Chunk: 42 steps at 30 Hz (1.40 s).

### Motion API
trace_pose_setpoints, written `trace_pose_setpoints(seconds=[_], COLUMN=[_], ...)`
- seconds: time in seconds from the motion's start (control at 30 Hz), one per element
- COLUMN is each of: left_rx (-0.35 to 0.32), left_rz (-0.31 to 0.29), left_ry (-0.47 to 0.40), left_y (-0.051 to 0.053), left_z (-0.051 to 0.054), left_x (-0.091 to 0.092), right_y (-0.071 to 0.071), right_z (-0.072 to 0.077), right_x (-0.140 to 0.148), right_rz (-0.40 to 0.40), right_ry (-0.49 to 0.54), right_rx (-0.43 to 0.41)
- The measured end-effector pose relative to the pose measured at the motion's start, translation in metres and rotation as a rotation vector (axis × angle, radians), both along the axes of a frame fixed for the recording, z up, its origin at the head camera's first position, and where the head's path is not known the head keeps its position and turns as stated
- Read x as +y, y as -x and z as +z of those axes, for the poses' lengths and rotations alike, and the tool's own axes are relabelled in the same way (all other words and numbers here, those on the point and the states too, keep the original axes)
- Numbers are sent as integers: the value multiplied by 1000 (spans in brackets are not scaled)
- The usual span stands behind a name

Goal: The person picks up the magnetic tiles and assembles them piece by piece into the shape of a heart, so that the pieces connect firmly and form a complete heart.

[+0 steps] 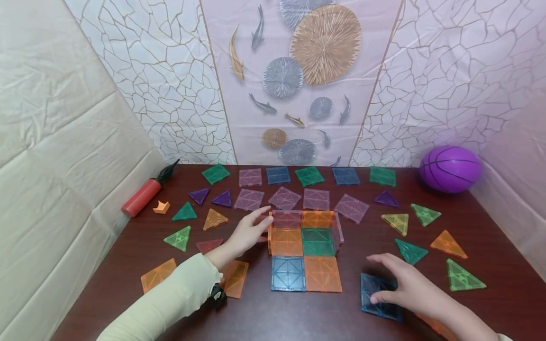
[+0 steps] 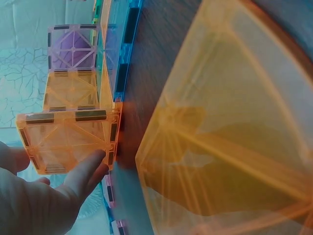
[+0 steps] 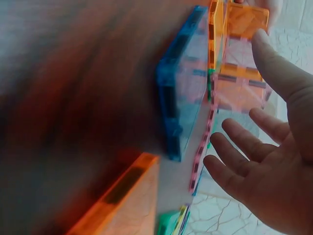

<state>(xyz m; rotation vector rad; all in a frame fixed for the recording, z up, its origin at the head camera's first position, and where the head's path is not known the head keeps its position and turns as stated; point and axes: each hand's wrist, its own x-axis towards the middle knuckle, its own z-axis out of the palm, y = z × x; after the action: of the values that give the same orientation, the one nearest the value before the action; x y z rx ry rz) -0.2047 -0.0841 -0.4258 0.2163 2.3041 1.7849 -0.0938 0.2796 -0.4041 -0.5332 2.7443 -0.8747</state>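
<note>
My left hand (image 1: 244, 234) touches the upright orange tile (image 2: 66, 137) at the left side of a small structure, its fingers (image 2: 87, 171) extended against the tile. Flat blue (image 1: 288, 273), orange (image 1: 323, 273) and green (image 1: 317, 242) tiles form the structure's base; upright tiles stand along its back and both sides. A pink upright tile (image 1: 338, 232) is the right side. My right hand (image 1: 414, 288) hovers over a separate blue tile (image 1: 378, 308), fingers spread. In the right wrist view, the hand (image 3: 276, 166) appears apart from the blue tile (image 3: 188, 98).
Square tiles lie in rows at the back, including a pink one (image 1: 316, 199). Triangles, such as a green one (image 1: 464, 276), lie on both sides. A purple ball (image 1: 450, 169) sits back right; a red pump (image 1: 142, 197) lies left. Orange tiles (image 1: 236, 280) lie near my left arm.
</note>
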Motion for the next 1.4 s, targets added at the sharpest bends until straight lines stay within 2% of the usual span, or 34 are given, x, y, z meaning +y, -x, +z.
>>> trace_pose_setpoints(seconds=[0.27,0.33,0.57,0.8,0.97,1.17,1.4], left_rx=[90,74,-39,-64,-72,-87,-93], left_rz=[-10,-17,-32,-25,-22,-17,-18], left_ry=[134,123,-28,-57,-71,-85,-93], left_y=[-1,-1,-1,-4,0,-1,-1], left_z=[2,2,-1,4,1,2,1], left_x=[-2,-1,0,1,0,1,1], right_y=[-6,-7,-6,-2,1,6,13], right_z=[-13,-15,-21,-20,-21,-18,-11], right_x=[12,13,12,8,2,-7,-11], right_rz=[64,80,79,73,38,-55,-154], right_ry=[-78,-99,-145,-150,-133,-87,-95], right_rx=[21,16,-8,-29,-15,-25,25])
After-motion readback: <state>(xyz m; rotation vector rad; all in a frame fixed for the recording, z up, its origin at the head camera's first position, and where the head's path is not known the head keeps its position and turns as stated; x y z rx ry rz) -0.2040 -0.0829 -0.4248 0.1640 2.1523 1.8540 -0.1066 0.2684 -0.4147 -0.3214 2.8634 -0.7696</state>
